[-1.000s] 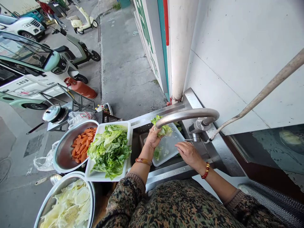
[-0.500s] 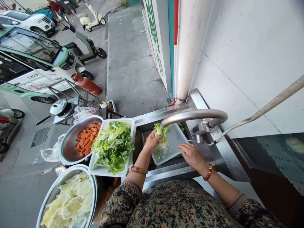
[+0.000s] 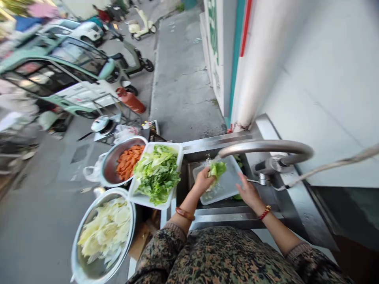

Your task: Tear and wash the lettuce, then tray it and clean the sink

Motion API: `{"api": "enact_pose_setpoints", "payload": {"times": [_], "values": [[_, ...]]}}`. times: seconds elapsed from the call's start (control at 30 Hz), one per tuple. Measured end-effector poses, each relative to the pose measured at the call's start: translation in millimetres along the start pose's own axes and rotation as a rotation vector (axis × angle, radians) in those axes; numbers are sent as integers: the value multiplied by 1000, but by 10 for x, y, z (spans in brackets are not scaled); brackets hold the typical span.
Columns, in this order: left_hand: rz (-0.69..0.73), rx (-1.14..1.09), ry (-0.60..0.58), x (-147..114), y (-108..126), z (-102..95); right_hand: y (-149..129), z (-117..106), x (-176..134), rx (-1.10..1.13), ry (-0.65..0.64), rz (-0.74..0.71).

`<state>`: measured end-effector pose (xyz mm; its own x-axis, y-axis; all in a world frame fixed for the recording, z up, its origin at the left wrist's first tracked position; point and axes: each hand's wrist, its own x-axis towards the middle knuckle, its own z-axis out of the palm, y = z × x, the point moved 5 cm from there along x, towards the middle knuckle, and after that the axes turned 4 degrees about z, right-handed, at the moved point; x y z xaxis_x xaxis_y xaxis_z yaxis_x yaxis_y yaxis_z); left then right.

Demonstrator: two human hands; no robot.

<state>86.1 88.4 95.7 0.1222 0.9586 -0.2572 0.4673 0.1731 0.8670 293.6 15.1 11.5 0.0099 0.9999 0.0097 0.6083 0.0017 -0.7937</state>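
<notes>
Gripping a lettuce leaf (image 3: 218, 169), the left hand (image 3: 204, 180) holds it below the faucet (image 3: 266, 146), above the translucent tray (image 3: 232, 185) set in the sink (image 3: 225, 215). Compared with the preceding picture, the leaf is turned and more green shows right of the fingers; water (image 3: 208, 158) splashes beside the spout. This probably presents another part of the leaf to the stream. The long axis appears to run sideways from the grip, leafy end toward the faucet base; the held end is hidden. The right hand (image 3: 248, 192), empty, fingers now spread, is at the lever (image 3: 254, 181); contact cannot be confirmed. Left of the sink: a white tray (image 3: 137, 196) of greens, then carrots (image 3: 130, 161) and cabbage (image 3: 106, 228) in metal bowls.
</notes>
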Motion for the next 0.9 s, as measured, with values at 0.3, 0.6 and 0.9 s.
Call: {"api": "enact_pose_setpoints", "payload": {"times": [0.3, 0.6, 0.9], "values": [[-5, -112, 52, -375, -110, -436, -364, -365, -64, 213, 196, 161], [-8, -115, 50, -479, -289, -680, -342, 58, -188, 331, -74, 323], [226, 184, 483, -969, 494, -2350, -821, 409, -195, 367, -125, 286]]}}
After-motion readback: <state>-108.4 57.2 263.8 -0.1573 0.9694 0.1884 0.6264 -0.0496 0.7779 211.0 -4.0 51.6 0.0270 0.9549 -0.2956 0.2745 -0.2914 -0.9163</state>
